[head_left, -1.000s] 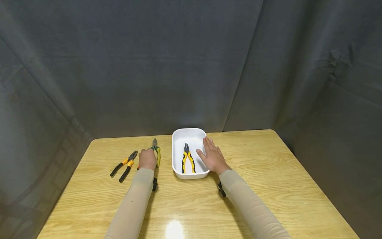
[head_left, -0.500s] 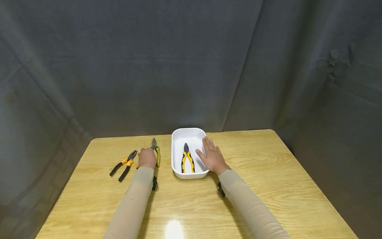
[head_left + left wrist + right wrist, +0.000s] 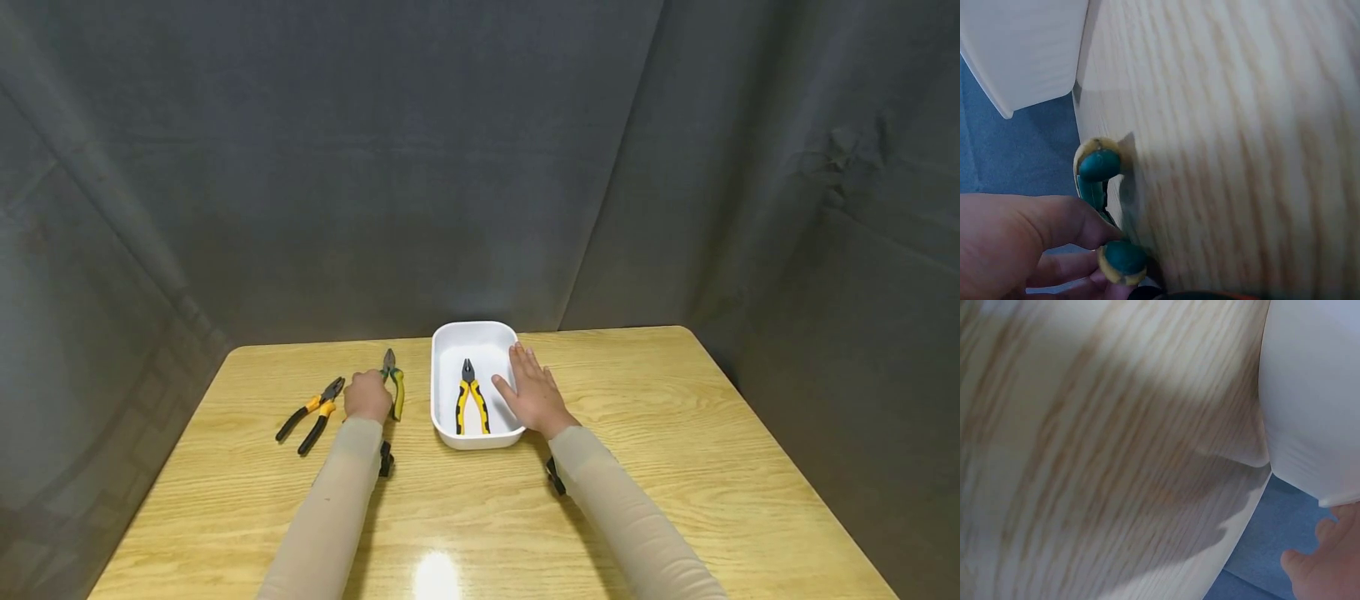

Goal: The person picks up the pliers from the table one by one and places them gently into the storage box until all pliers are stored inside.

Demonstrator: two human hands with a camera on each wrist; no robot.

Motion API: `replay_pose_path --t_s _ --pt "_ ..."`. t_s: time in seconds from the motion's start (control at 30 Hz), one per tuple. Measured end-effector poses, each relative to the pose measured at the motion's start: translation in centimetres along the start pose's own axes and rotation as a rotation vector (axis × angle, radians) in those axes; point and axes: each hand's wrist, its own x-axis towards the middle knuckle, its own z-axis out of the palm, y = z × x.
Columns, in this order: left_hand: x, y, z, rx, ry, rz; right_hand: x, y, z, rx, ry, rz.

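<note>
My left hand (image 3: 367, 396) is at the green-and-yellow pliers (image 3: 398, 394), which lie left of the white bin (image 3: 437, 379) with their jaws pointing away. In the left wrist view, thumb and fingers grip one handle of these pliers (image 3: 1099, 164), the left one; the other handle stands free. A black and orange-red edge (image 3: 1229, 295) shows at the bottom of that view, its kind unclear. My right hand (image 3: 536, 397) rests with straight fingers against the bin's right rim. Inside the bin lie yellow-and-black pliers (image 3: 472, 400), handles spread.
Orange-and-black pliers (image 3: 313, 415) lie on the wooden table (image 3: 465, 508) left of my left hand, handles spread. Grey curtains (image 3: 375, 167) close off the back and both sides. The bin stands near the table's back edge.
My left hand has shifted very slightly left, and the small orange-red tip beside it is now hidden. My right hand, the bin and the pliers in it have stayed in place.
</note>
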Motion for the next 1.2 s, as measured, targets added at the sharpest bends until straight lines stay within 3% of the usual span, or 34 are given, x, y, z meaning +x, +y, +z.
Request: replay_pose_path --t_s 0.7,0.87,1.2 --pt "-0.1 -0.7 0.5 -0.024 0.087 0.048 0.2 -0.3 -0.1 0.015 -0.009 -0.018" --pt "0.0 -1.1 0.5 -0.205 0.044 -0.001 0.3 -0.3 -0.1 0.01 -0.013 -0.019" --pt "-0.1 -1.2 -0.7 -0.559 -0.104 -0.096 0.3 -0.1 -0.1 0.013 -0.013 -0.006"
